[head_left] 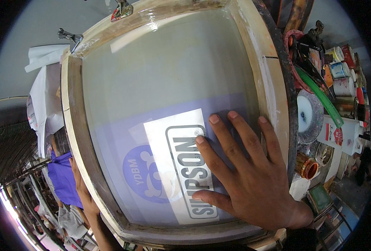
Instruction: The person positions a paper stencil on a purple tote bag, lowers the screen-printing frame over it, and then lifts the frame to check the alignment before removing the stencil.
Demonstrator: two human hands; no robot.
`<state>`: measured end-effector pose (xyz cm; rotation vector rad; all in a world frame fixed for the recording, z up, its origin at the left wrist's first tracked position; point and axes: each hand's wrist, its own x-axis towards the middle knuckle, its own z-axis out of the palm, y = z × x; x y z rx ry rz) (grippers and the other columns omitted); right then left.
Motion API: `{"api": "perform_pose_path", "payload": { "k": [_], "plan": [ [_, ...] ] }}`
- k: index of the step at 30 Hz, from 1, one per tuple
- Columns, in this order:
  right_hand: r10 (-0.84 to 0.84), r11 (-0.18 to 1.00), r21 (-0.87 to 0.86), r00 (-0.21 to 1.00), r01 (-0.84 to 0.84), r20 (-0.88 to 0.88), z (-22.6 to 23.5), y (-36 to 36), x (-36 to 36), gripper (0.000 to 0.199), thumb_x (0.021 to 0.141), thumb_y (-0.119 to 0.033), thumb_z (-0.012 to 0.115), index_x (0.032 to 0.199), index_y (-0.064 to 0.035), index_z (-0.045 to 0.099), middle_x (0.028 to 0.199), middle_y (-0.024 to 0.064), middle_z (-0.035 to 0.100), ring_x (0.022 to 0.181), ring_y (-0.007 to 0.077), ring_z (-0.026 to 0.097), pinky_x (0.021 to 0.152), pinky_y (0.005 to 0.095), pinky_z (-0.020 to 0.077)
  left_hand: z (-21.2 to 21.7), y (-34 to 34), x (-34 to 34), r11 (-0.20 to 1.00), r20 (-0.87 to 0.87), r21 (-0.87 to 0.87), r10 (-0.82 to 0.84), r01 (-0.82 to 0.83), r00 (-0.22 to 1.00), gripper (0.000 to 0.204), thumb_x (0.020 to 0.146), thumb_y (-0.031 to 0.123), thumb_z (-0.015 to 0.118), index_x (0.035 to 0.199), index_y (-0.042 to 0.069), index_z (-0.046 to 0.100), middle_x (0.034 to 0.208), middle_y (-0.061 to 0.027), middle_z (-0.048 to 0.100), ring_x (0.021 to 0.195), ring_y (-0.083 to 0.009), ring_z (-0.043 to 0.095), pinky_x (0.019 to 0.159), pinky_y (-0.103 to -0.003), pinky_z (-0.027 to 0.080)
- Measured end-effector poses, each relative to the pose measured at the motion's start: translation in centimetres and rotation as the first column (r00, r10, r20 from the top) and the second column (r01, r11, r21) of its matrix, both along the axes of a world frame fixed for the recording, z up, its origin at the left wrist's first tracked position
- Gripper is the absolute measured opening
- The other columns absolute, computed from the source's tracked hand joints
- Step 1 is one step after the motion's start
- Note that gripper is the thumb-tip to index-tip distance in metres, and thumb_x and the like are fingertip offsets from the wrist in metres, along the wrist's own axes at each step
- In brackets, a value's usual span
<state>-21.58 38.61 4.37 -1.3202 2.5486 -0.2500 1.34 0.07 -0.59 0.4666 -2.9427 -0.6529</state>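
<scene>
Two hands are on the big wooden screen frame (79, 138): the right hand (244, 167) lies flat on the mesh (164, 71) with its fingers (219, 129) spread and released, gripping nothing, pressing beside a white rectangular sheet (173, 154) that carries bold grey lettering inside a rounded outline; the left hand (83, 190) reaches up along the frame's left rail, its fingers resting against the wood, though I cannot tell from here whether they curl round it or only touch it. To my eye the step is smoothing that sheet down against the mesh, and doing it well would mean keeping the palm flat, pushing outward from the middle so no bubble or crease is trapped, and steadying the frame with the other hand so it does not slide. The sheet sits in the lower middle of the frame, slightly tilted, overlapping a round blue emblem (141, 173) on a pale violet panel (118, 138) that shows through the mesh. The frame is pale wood, smeared with white and dark stains along its right rail. Off its right edge stands a clutter of paint tins (340, 79), a white roll of tape (308, 115) and a green strip (323, 98); white cloth (47, 96) hangs at the left.
</scene>
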Motion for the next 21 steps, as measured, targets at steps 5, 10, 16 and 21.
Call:
{"api": "perform_pose_path", "payload": {
  "k": [5, 10, 16, 21],
  "plan": [
    [0.003, 1.000, 0.010, 1.000, -0.003, -0.017, 0.1, -0.1, -0.1, 0.075, 0.104, -0.071, 0.038, 0.146, -0.0114, 0.060, 0.161, 0.0209, 0.045, 0.148, 0.0421, 0.041, 0.121, 0.0675, 0.0265, 0.1, -0.2, -0.1, 0.999, -0.007, -0.020, -0.036, 0.035, 0.999, 0.072, 0.096, 0.047, 0.061, 0.152, 0.002, 0.055, 0.166, -0.0254, 0.041, 0.158, -0.0487, 0.025, 0.129, -0.060, 0.012],
    [0.006, 1.000, -0.003, 1.000, -0.006, -0.025, -0.1, 0.1, -0.1, 0.075, 0.104, -0.070, 0.038, 0.147, -0.0112, 0.059, 0.160, 0.0212, 0.047, 0.148, 0.0417, 0.041, 0.121, 0.0670, 0.0273, 1.0, -0.1, -0.7, 0.996, -0.005, 0.011, -0.089, 0.089, 0.996, 0.071, 0.099, 0.044, 0.058, 0.155, 0.001, 0.051, 0.164, -0.0273, 0.042, 0.157, -0.0463, 0.029, 0.130, -0.058, 0.013],
    [0.012, 1.000, -0.005, 0.998, -0.013, -0.060, 0.1, -0.1, 0.0, 0.075, 0.104, -0.069, 0.039, 0.147, -0.0102, 0.057, 0.158, 0.0219, 0.048, 0.147, 0.0416, 0.041, 0.120, 0.0658, 0.0282, 5.8, 4.3, -6.3, 1.000, -0.173, 0.016, 0.017, -0.015, 0.985, 0.057, 0.102, 0.027, 0.059, 0.152, -0.001, 0.055, 0.161, -0.0262, 0.047, 0.155, -0.0398, 0.038, 0.128, -0.053, 0.022],
    [0.005, 1.000, -0.010, 0.997, -0.006, -0.075, 0.2, -0.2, 0.1, 0.075, 0.103, -0.068, 0.043, 0.149, -0.0096, 0.055, 0.158, 0.0220, 0.047, 0.146, 0.0418, 0.041, 0.121, 0.0642, 0.0278, 9.4, 9.8, -14.2, 0.773, 0.131, -0.096, -0.615, 0.628, 0.777, 0.049, 0.095, 0.019, 0.069, 0.140, 0.000, 0.065, 0.155, -0.0215, 0.055, 0.151, -0.0387, 0.045, 0.127, -0.055, 0.027]
  ]
}}
